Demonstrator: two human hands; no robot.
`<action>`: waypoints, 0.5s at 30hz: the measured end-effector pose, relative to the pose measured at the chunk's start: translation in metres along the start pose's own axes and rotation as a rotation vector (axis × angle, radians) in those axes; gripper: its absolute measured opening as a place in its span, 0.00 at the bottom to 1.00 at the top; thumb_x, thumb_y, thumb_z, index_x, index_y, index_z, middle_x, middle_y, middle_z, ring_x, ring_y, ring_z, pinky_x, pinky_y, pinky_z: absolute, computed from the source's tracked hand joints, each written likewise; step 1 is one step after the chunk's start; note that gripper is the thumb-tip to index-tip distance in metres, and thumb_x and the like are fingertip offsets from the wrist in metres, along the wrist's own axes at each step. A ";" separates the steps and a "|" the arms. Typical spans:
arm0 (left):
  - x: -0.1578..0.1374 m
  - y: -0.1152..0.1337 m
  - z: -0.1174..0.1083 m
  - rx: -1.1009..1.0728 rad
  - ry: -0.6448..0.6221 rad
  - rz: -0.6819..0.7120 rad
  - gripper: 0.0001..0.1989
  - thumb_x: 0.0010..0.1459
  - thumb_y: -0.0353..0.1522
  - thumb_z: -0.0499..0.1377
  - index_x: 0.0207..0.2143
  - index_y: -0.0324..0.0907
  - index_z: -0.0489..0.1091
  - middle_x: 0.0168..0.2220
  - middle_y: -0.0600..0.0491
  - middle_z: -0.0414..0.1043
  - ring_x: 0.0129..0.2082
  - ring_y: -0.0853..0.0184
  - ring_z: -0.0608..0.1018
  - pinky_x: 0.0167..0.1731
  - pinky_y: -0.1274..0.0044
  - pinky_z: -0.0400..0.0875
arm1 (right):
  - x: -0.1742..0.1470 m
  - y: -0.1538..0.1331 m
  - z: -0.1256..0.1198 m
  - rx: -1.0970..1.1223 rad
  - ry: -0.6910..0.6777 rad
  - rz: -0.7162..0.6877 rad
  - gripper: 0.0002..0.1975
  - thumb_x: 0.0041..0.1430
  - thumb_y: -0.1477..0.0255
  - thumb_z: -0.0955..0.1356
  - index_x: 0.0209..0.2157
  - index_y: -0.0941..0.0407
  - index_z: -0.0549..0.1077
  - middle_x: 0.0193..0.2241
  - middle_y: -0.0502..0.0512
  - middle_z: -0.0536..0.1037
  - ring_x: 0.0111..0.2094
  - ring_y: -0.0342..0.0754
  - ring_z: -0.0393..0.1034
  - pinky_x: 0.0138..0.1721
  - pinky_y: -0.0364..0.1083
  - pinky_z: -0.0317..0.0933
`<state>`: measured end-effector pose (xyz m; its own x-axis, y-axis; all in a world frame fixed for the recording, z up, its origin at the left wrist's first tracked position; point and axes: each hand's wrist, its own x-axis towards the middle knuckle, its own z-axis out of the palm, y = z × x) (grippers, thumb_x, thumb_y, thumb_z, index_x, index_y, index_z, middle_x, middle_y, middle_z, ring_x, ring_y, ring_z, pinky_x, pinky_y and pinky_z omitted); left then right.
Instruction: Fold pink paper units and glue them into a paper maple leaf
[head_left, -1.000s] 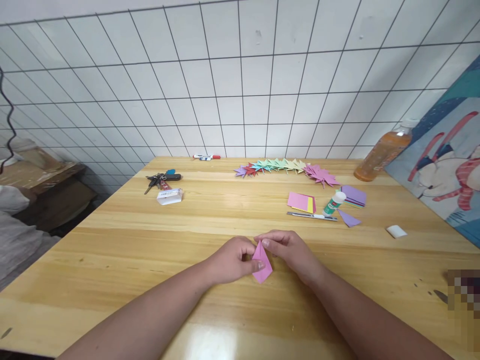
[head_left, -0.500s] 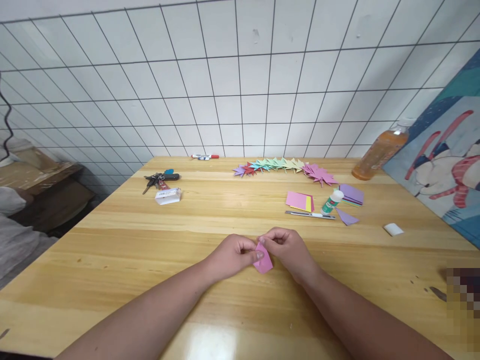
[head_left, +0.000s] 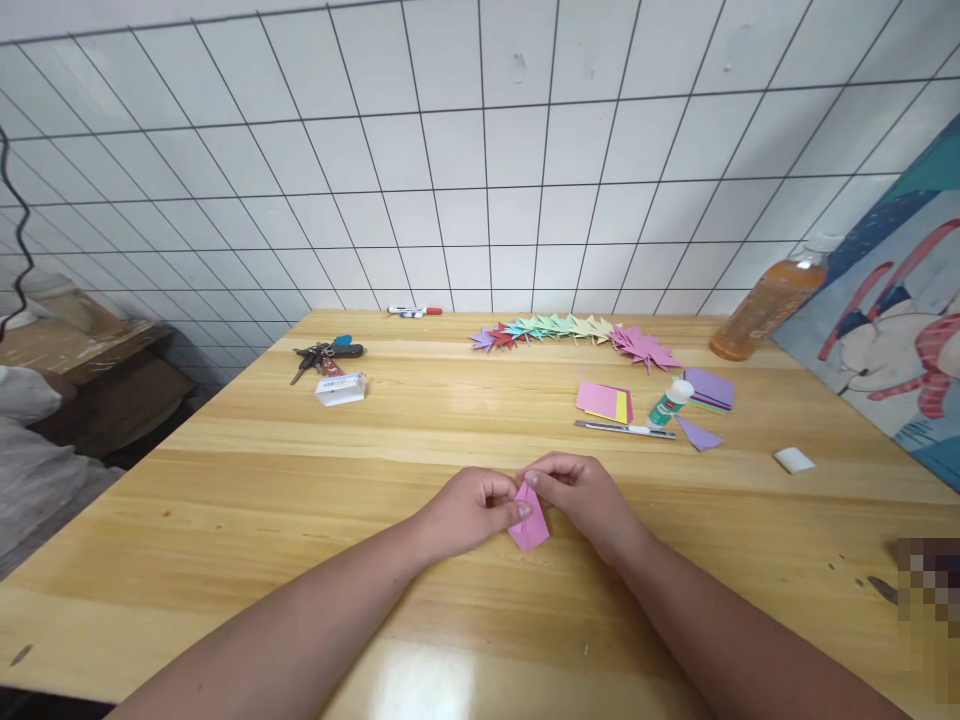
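Note:
A small folded piece of pink paper (head_left: 531, 530) is held between both hands, above the wooden table (head_left: 300, 500). My left hand (head_left: 472, 512) pinches its left side, thumb lying on the front face. At the paper's top, the thumb and fingers of my right hand (head_left: 581, 500) close on the narrow tip. Some fingertips are hidden behind the paper. Beyond the hands lie a stack of pink and yellow paper (head_left: 600, 400), a slim cutter knife (head_left: 622, 429), an upright-leaning glue stick (head_left: 670, 405) and a purple folded triangle (head_left: 700, 434).
A curved row of folded paper pieces (head_left: 562, 328) runs near the tiled wall. Purple sheets (head_left: 709, 388), a tilted bottle (head_left: 769, 305) and a white piece (head_left: 793, 460) sit right. Keys (head_left: 326, 355), a small box (head_left: 341, 389) and markers (head_left: 414, 311) lie left. A person's sleeve (head_left: 30, 395) shows far left.
The view has shifted slightly, moving the table items a little to the right in the picture. Both hands keep their pinch on the pink paper, nearly unmoved.

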<state>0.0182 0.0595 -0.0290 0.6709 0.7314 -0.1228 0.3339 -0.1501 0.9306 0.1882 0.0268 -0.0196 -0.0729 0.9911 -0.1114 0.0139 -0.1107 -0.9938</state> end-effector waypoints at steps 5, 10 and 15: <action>0.001 -0.002 0.003 0.056 0.000 0.016 0.15 0.51 0.39 0.57 0.19 0.38 0.62 0.18 0.60 0.56 0.19 0.75 0.59 0.21 0.82 0.56 | 0.000 0.000 0.008 -0.042 0.101 -0.029 0.10 0.45 0.67 0.70 0.19 0.59 0.71 0.20 0.49 0.72 0.24 0.41 0.63 0.27 0.41 0.58; 0.003 -0.003 0.003 0.021 0.006 0.000 0.15 0.52 0.39 0.56 0.20 0.38 0.62 0.19 0.59 0.55 0.20 0.75 0.59 0.21 0.82 0.55 | 0.000 0.002 0.005 0.021 0.104 0.013 0.12 0.44 0.64 0.71 0.20 0.59 0.72 0.20 0.50 0.72 0.23 0.42 0.63 0.27 0.42 0.58; 0.003 -0.003 0.001 -0.052 0.001 -0.001 0.14 0.52 0.39 0.56 0.22 0.38 0.65 0.19 0.59 0.57 0.20 0.75 0.61 0.22 0.82 0.56 | 0.002 0.002 -0.007 0.167 -0.028 0.094 0.22 0.47 0.60 0.69 0.41 0.58 0.75 0.27 0.53 0.75 0.27 0.42 0.65 0.30 0.43 0.60</action>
<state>0.0197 0.0615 -0.0326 0.6700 0.7321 -0.1232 0.2998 -0.1151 0.9470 0.1946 0.0285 -0.0220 -0.1067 0.9737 -0.2012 -0.1435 -0.2153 -0.9659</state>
